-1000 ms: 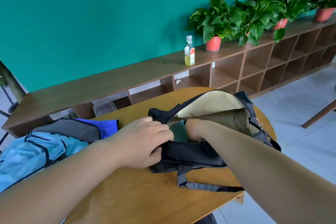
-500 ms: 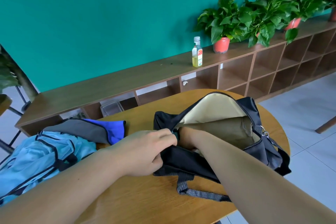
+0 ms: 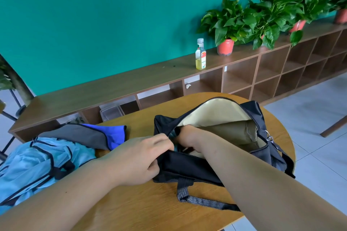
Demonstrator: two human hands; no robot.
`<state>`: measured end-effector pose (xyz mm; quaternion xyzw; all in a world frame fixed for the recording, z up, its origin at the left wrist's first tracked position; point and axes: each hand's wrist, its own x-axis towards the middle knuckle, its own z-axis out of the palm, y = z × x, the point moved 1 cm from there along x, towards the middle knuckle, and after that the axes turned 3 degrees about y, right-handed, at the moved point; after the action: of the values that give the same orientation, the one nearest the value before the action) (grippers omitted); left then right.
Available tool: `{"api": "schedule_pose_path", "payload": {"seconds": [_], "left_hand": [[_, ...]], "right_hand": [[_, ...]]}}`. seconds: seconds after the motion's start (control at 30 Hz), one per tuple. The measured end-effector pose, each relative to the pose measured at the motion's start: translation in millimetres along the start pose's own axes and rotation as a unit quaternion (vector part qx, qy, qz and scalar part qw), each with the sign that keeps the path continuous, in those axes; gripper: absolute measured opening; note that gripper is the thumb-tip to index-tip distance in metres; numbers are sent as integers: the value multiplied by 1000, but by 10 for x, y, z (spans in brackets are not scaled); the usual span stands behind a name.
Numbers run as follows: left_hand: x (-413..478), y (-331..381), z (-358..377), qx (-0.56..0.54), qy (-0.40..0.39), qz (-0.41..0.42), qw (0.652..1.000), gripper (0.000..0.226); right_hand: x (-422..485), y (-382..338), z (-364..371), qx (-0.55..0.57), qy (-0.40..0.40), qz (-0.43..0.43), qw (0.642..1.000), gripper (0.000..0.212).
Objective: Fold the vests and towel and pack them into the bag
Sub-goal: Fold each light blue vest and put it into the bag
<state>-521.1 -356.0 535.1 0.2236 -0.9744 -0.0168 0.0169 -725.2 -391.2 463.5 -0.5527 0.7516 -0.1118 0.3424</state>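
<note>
Left grip (image 3: 135, 157) pinches the near rim of the bag (image 3: 189, 167) at its left end, thumb under and fingers over the black fabric, holding the mouth up and open. Right grip (image 3: 185, 135) is sunk into that same end of the bag past the knuckles. Its fingers are hidden, so I cannot tell whether it holds anything or lies flat.

Compared with a second ago, the right grip has pushed further in and toward the left corner. The teal cloth (image 3: 176, 148) that showed plainly in the opening is now only a dark sliver between the two grips. The far flap has fallen back further, so more of the pale lining (image 3: 216, 112) is bare. The left grip has kept its hold on the rim throughout.

I read this as one item being pressed down and seated in the bag, nearly done. Whether it is the towel or a vest I cannot say from the sliver.

The rest of the job lies outside the bag. A blue vest (image 3: 37, 161) sits loose and rumpled at the left edge of the counter (image 3: 131, 202), partly over the side. A grey vest (image 3: 90, 135) lies just behind it, touching it and short of the bag. Neither looks folded, so most of the folding and packing likely remains.
</note>
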Motion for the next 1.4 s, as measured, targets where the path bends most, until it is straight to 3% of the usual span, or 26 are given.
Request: {"api": "schedule_pose_path", "payload": {"seconds": [0.07, 0.27, 0.4, 0.5, 0.6, 0.7, 0.87, 0.97, 1.03, 1.13, 1.23, 1.3, 1.4], "left_hand": [[6, -11, -4, 1, 3, 0, 1000, 45], [-20, 8, 2, 2, 4, 11, 1000, 46], [-44, -22, 2, 5, 8, 3, 1000, 46], [-49, -46, 12, 7, 13, 2, 1000, 47], [-37, -40, 25, 14, 10, 6, 1000, 47], [-40, -29, 52, 48, 14, 20, 999, 43], [-30, -25, 111, 171, 7, 8, 985, 38], [-9, 3, 91, 206, -5, -18, 978, 38], [5, 29, 84, 219, -13, -42, 975, 39], [47, 47, 119, 238, -47, -82, 967, 47], [101, 8, 152, 246, -74, -116, 959, 51], [175, -2, 160, 246, -83, -127, 957, 53], [388, 30, 147, 238, -76, -133, 959, 55]], "right_hand": [[-17, -37, 1, 21, 16, -28, 999, 17], [-106, -42, 79, -149, -21, 12, 989, 35], [-95, -45, 28, -216, 55, 14, 975, 47], [-78, -106, 15, -264, 107, -60, 957, 41], [-12, -97, 127, -323, 37, -160, 932, 42], [162, 143, 350, -410, -73, -141, 898, 65], [178, 173, 378, -399, -67, -167, 899, 71], [-55, 191, 100, -315, 5, -169, 934, 67], [-349, 231, -179, -326, 45, -171, 929, 68], [-736, 425, -619, -367, 26, -111, 923, 87], [-897, 749, -1003, -396, 84, -80, 911, 81], [-896, 900, -1220, -342, 161, -84, 922, 96], [-718, 1021, -1415, -398, 199, -78, 892, 118]]}}
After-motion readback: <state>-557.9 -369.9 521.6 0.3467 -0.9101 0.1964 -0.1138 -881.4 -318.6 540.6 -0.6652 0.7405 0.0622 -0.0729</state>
